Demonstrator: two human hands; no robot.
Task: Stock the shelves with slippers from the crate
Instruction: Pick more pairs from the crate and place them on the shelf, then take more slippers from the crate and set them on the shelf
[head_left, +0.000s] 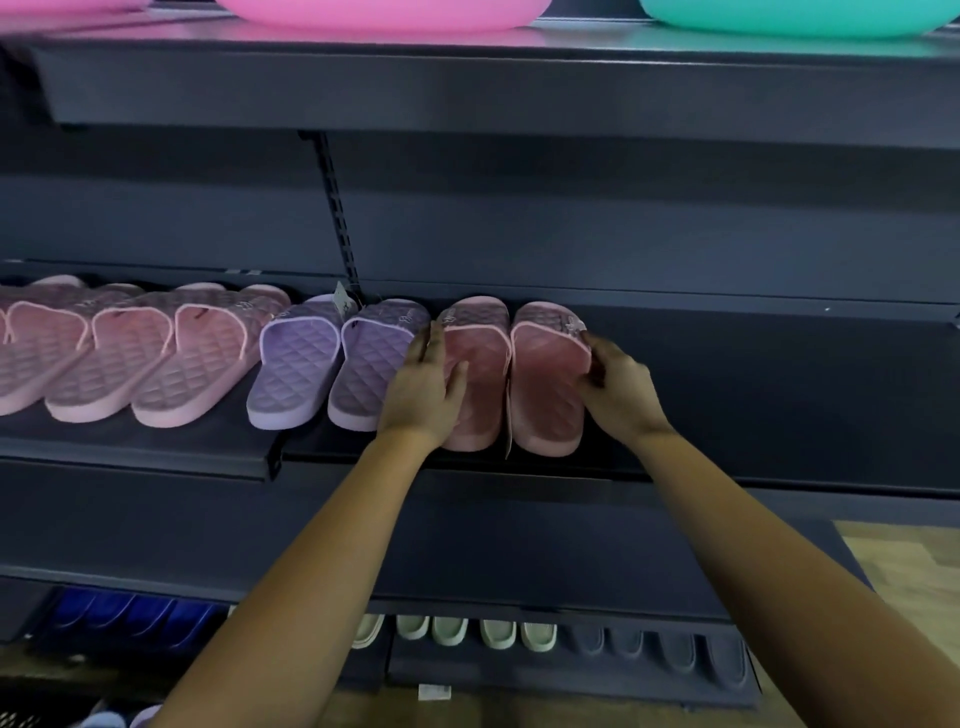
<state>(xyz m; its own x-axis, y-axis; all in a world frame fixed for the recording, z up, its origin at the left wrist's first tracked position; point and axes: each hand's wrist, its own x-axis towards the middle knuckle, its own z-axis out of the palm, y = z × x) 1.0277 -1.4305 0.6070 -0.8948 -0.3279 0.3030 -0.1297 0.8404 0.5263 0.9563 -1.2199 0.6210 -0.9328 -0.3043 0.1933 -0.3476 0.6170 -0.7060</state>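
Pink slippers (545, 384) sit between left hand (423, 395) and right hand (621, 387), fingers (595, 353) gripping their sides.

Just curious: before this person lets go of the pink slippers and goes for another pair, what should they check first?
1. Pink quilted rubber slippers flat on the dark metal shelf: ok.
2. Pair side by side, toes pointing back: ok.
3. Gap to the purple quilted slippers: cannot tell, the left hand covers it.
4. Bare shelf to the right for more pairs: ok.
5. Hands released: not ok, left hand and right hand each grip a pink slipper.
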